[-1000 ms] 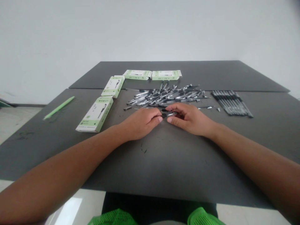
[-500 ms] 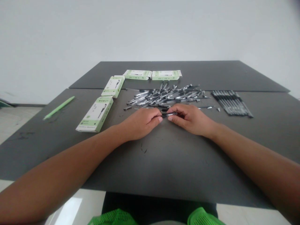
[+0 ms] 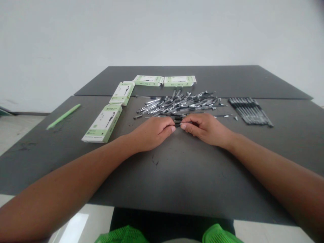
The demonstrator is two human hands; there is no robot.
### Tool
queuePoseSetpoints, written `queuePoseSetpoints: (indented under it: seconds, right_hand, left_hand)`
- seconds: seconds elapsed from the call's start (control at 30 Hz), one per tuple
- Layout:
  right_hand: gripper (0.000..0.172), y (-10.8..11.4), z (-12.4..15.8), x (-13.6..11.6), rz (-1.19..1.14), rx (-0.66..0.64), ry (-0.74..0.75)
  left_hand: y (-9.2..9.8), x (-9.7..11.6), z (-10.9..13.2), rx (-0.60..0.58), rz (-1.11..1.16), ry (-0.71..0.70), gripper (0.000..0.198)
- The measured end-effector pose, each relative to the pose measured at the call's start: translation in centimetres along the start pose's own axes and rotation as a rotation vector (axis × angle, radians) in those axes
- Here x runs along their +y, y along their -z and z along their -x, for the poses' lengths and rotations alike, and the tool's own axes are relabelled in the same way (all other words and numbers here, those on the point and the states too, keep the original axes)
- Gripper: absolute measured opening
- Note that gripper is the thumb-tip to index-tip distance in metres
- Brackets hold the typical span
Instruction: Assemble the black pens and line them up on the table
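Observation:
My left hand is closed around a black pen, and only a short dark stretch of it shows between my hands. The fingertips of my right hand pinch the other end of the same pen. Both hands rest low over the table, close together. Just behind them spreads a loose heap of clear and black pen parts. A small pale cone-shaped tip lies right of my right hand.
On the right, several pens lie side by side in a row. White and green cardboard boxes line the left and back of the heap. A light green pen-shaped tool lies far left on the dark grey table.
My right fingertips have closed in over the silvery end of the pen that showed before. My left hand has hardly moved, and the things around stay put.

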State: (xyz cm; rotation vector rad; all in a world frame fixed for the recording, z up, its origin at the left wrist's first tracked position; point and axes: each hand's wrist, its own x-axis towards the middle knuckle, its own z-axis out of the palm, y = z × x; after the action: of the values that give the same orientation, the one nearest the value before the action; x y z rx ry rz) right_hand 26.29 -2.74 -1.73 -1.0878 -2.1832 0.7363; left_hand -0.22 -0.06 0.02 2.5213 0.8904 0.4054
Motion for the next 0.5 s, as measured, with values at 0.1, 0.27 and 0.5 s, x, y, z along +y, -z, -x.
queuePoseSetpoints:
  seconds: [0.1,0.27,0.5]
  right_hand:
    - [0.034,-0.03,-0.03,-0.04,-0.026,-0.009,-0.015]
    - [0.033,0.01,-0.04,-0.10,-0.017,-0.003,-0.021]
    - [0.029,-0.11,0.09,-0.01,-0.017,0.017,-0.001]
  left_hand:
    - [0.04,0.06,0.00,-0.001,0.002,0.002,0.027]
    - [0.08,0.23,0.07,0.001,0.000,0.005,0.027]
    - [0.12,0.17,0.00,0.003,0.006,0.015,0.027]
